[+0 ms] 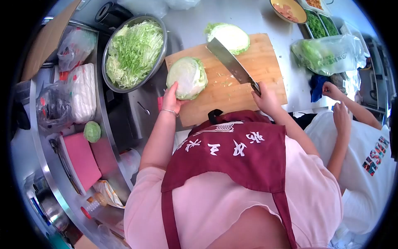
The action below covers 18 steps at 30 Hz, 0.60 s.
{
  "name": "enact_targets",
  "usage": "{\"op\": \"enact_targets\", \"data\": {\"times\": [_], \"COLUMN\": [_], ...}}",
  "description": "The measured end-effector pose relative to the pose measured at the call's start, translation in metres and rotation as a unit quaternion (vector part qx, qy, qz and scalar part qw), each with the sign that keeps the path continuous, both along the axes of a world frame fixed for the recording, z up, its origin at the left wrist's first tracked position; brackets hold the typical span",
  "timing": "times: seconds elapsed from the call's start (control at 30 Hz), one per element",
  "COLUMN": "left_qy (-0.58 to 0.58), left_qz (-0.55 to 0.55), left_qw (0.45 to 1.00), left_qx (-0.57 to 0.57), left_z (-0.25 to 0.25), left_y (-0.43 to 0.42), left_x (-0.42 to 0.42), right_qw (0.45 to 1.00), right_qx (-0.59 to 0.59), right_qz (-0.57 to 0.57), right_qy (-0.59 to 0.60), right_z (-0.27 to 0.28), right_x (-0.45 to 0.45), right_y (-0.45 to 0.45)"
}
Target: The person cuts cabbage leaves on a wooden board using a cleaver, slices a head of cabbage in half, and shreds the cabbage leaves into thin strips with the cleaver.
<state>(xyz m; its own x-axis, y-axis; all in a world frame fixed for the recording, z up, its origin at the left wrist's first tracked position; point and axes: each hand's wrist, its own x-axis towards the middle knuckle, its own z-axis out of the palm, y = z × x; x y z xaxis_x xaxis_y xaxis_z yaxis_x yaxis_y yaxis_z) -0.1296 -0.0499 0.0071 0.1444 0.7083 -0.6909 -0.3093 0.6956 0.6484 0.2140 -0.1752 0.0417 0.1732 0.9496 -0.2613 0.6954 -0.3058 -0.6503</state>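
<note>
My left hand (171, 99) grips the near left side of a pale green cabbage (187, 79), which rests on the left edge of a wooden cutting board (265, 58). My right hand (266, 98) is closed round the handle of a kitchen knife (232, 63). Its broad blade slants away to the far left over the board, apart from the cabbage in my left hand. At the board's far edge lies a cabbage half (230, 38), pale cut face showing, close to the knife's tip. Small cabbage scraps are scattered on the wood.
Left of the board stands a metal bowl (161, 56) heaped with shredded cabbage. A spoon (143, 108) lies nearby. Bagged greens (327, 54) and a yellow bowl (304, 17) are at right. A co-worker in a white shirt (352, 153) stands close on my right.
</note>
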Motion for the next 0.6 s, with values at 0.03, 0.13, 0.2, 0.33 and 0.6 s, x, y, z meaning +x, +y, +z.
{"op": "enact_targets", "data": {"times": [0.03, 0.13, 0.2, 0.33, 0.6], "left_qy": [0.021, 0.006, 0.013, 0.041, 0.062], "left_qz": [-0.005, -0.021, -0.028, -0.065, -0.098], "left_qw": [1.000, 0.999, 0.999, 0.997, 0.993], "left_qx": [0.000, -0.037, -0.033, -0.013, -0.001], "left_z": [0.002, 0.010, 0.021, 0.023, 0.020], "left_y": [0.003, 0.016, 0.021, 0.022, 0.022], "left_x": [-0.001, -0.004, -0.003, 0.006, 0.036], "right_qw": [1.000, 0.999, 0.997, 0.994, 0.992], "right_qx": [0.009, 0.031, 0.044, 0.038, -0.017], "right_qz": [0.011, 0.036, 0.049, 0.066, 0.033], "right_qy": [0.003, 0.017, 0.042, 0.084, 0.117], "right_z": [0.006, 0.029, 0.034, 0.043, 0.046], "right_x": [-0.004, -0.017, -0.026, -0.038, -0.031], "right_y": [0.002, 0.013, 0.018, 0.024, 0.019]}}
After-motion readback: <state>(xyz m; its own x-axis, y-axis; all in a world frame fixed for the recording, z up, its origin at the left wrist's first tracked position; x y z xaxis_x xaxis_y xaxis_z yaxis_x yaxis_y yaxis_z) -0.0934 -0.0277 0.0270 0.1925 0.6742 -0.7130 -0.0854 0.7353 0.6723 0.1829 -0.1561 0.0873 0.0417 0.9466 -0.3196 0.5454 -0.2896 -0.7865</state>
